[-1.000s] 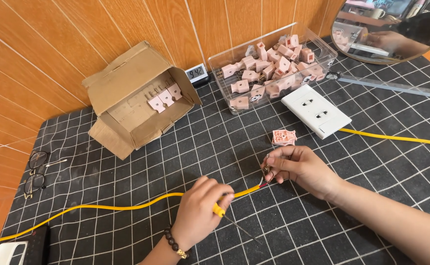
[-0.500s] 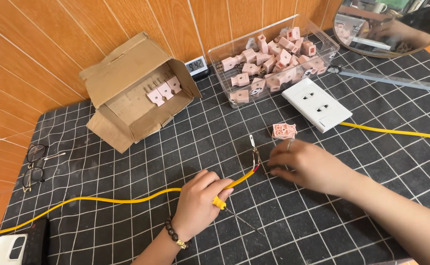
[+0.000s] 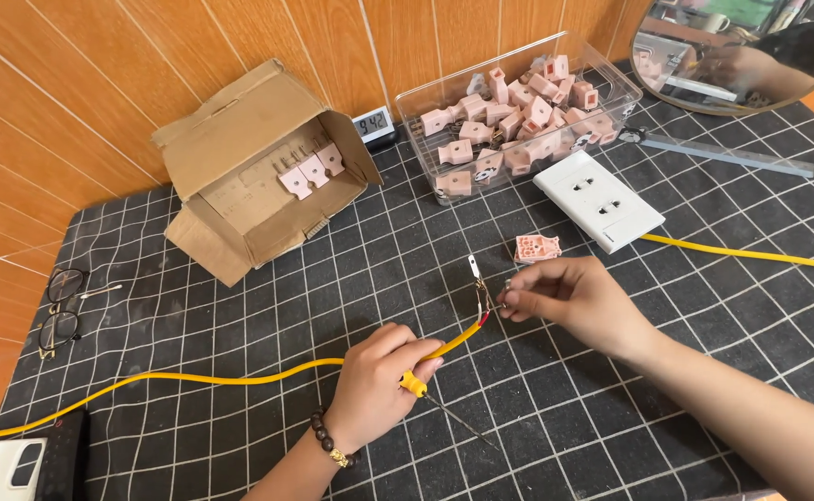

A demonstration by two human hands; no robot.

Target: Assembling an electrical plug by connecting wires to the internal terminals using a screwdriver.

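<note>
Head view: left hand point(image 3: 374, 390) fingers closed around yellow cable point(image 3: 240, 378) and a screwdriver point(image 3: 426, 394). Right hand point(image 3: 579, 301) fingertips pinch the cable's bared wires point(image 3: 486, 301). Pink socket module point(image 3: 537, 248) lies just beyond the right fingers.

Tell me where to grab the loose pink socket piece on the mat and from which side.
Grip the pink socket piece across its two long side faces, coming from above. It lies flat and alone on the mat, so its sides look free. Coming from above avoids the right hand just in front and the white outlet plate behind, though their gaps seem narrow.
</note>
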